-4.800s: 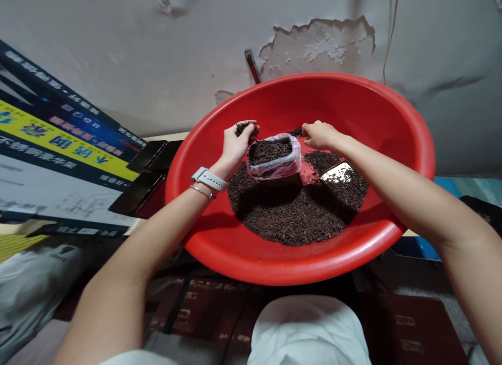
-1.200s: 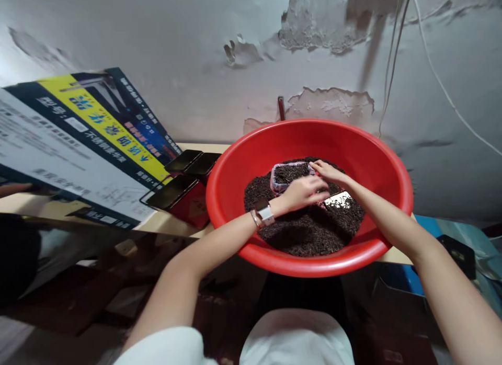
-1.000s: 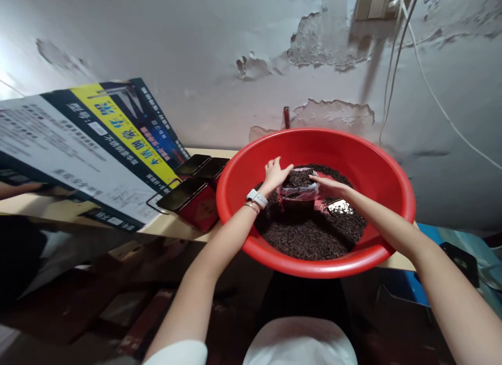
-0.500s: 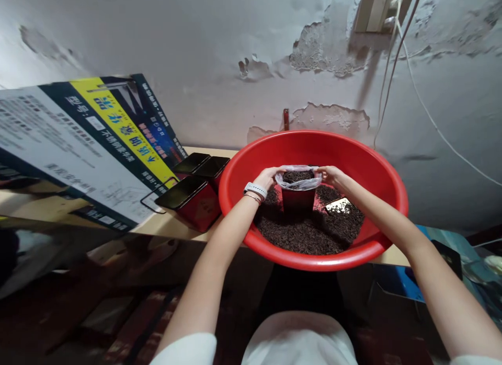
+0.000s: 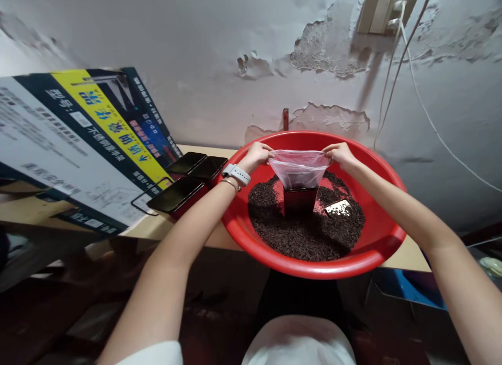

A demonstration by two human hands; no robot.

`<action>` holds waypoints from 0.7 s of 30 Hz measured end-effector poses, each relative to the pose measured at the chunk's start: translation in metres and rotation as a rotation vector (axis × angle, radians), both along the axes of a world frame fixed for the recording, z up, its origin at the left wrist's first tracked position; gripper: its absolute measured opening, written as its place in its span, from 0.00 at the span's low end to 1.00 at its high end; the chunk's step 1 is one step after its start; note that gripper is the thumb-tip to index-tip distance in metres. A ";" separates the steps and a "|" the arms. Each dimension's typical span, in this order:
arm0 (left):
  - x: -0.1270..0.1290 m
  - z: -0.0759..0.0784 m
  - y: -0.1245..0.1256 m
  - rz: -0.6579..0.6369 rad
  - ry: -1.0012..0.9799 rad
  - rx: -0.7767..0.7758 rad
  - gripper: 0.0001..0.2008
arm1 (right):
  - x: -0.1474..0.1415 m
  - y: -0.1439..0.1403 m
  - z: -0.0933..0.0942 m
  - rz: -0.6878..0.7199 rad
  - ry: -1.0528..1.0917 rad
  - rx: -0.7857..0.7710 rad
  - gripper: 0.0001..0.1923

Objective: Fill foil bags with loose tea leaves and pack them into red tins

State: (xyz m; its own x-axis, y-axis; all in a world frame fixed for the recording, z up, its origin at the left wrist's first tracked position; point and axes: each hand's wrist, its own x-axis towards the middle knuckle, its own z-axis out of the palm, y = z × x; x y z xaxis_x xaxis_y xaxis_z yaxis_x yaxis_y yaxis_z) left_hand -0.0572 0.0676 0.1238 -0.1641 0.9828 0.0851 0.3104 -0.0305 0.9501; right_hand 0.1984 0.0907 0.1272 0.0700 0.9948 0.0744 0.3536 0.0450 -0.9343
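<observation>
A clear plastic bag [image 5: 300, 166] rises from the mouth of a dark red tin [image 5: 300, 202], its top edge stretched flat between my hands. My left hand [image 5: 259, 155], with a watch on the wrist, pinches the bag's left corner. At the right corner, my right hand [image 5: 340, 155] pinches the bag too. The tin stands upright in a big red basin [image 5: 314, 272], among loose dark dried leaves [image 5: 301, 242] that look like tea. A shiny metal piece [image 5: 338, 207] lies partly covered by the leaves, right of the tin.
Several tins with dark lids [image 5: 177, 194] stand on the table [image 5: 410, 255] left of the basin. A large printed box [image 5: 78, 145] leans at the far left. Behind is a peeling wall with a socket [image 5: 386, 14] and hanging cables [image 5: 421, 101].
Both hands have lifted the bag's rim up from the tin and drawn it apart sideways. The mouth, round and open before, is now a straight line, and the leaves inside are hidden.
</observation>
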 end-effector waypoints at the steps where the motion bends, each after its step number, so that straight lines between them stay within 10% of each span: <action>1: 0.000 0.002 0.001 0.012 0.028 0.014 0.08 | 0.000 0.001 0.001 0.011 -0.056 0.034 0.13; 15: -0.013 0.019 0.026 0.116 0.590 0.371 0.06 | -0.014 0.001 0.017 0.031 -0.428 0.207 0.21; 21: -0.004 0.015 0.000 0.051 0.695 0.548 0.10 | -0.013 -0.010 0.014 0.079 -0.670 0.298 0.15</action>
State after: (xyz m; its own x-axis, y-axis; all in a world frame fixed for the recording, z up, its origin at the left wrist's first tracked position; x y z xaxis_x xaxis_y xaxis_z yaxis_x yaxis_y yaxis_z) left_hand -0.0616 0.0675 0.1386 0.0573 0.7675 0.6385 0.8256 -0.3960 0.4020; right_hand 0.1858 0.0809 0.1415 -0.1563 0.9257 0.3445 0.8294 0.3124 -0.4631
